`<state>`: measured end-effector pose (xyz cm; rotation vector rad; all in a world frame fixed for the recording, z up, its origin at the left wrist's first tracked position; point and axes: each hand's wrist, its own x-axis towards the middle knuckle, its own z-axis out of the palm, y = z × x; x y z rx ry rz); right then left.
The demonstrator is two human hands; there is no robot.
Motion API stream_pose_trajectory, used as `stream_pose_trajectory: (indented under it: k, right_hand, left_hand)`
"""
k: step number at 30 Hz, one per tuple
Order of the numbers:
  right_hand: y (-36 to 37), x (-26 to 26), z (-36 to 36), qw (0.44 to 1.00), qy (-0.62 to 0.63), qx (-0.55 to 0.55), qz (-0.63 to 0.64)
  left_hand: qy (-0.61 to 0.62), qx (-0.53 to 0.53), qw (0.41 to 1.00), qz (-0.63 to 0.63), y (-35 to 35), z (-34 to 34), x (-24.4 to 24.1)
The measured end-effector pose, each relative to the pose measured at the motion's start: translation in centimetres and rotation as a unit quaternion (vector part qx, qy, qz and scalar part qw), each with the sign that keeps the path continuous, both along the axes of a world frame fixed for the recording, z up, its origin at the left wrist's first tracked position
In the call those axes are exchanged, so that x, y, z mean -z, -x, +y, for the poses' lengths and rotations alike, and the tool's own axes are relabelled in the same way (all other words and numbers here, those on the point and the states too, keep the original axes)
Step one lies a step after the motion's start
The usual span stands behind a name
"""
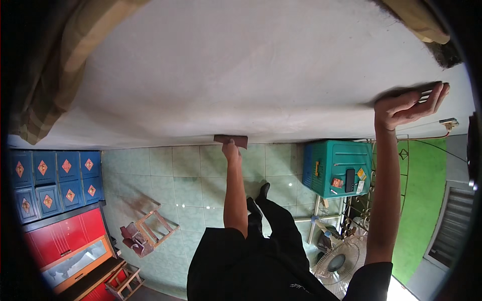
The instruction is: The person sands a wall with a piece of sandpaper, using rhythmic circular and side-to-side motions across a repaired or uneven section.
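Observation:
My left hand [231, 149] grips a reddish-brown piece of sandpaper [241, 140], thumb on its near side. The piece lies against or very close to the pale plastered wall [233, 75], low in the view above the floor line. Far to the right, my right hand [408, 107] is raised to the same wall, with its side apparently resting on it. Nothing shows in that hand, and slim gaps part its fingers. Faint smudges and small dark specks mark the wall.
A green plastic drawer unit [339, 150] carries a phone [350, 180] and small packets. Behind it stands a fan [337, 263]. On the tiled floor [188, 161], a wooden stool [156, 227] holds reddish-brown pieces. Blue drawers [45, 169] and a red cabinet [67, 233] line the left. Curtains [75, 56] hang above.

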<state>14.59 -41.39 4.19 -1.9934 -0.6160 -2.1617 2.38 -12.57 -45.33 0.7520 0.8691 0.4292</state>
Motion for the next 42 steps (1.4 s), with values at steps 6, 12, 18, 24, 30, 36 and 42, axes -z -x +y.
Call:
stream_pose_trajectory:
  k: [6, 12, 18, 24, 30, 36, 42]
  right_hand:
    - [-0.2, 0.2, 0.4, 1.0, -0.005, -0.006, -0.004]
    - [0.1, -0.3, 0.2, 1.0, 0.0, -0.001, -0.006]
    - [0.1, 0.1, 0.1, 1.0, 0.002, 0.011, 0.006]
    - [0.4, -0.1, -0.5, 1.0, 0.012, 0.02, 0.009]
    - [0.2, 0.5, -1.1, 1.0, 0.017, 0.018, 0.011]
    - [0.2, 0.2, 0.8, 0.999, -0.024, 0.005, 0.021]
    - [0.1, 0.1, -0.3, 1.0, 0.004, -0.001, 0.014]
  left_hand:
    - [0.04, -0.032, 0.995, 0.091, -1.1, 3.9, -0.2]
    - [-0.023, -0.009, 0.999, 0.036, -0.4, 1.1, -2.0]
    - [-0.066, 0.009, 0.994, 0.081, -0.4, 2.4, -2.7]
    - [-0.327, 0.089, 0.929, 0.15, -0.6, -0.8, -3.6]
    - [-0.441, 0.145, 0.861, 0.208, -0.7, -3.1, -5.9]
    - [-0.453, 0.105, 0.846, 0.262, -0.8, 2.4, -5.0]
    - [-0.484, 0.138, 0.82, 0.275, -1.0, -1.5, -5.8]
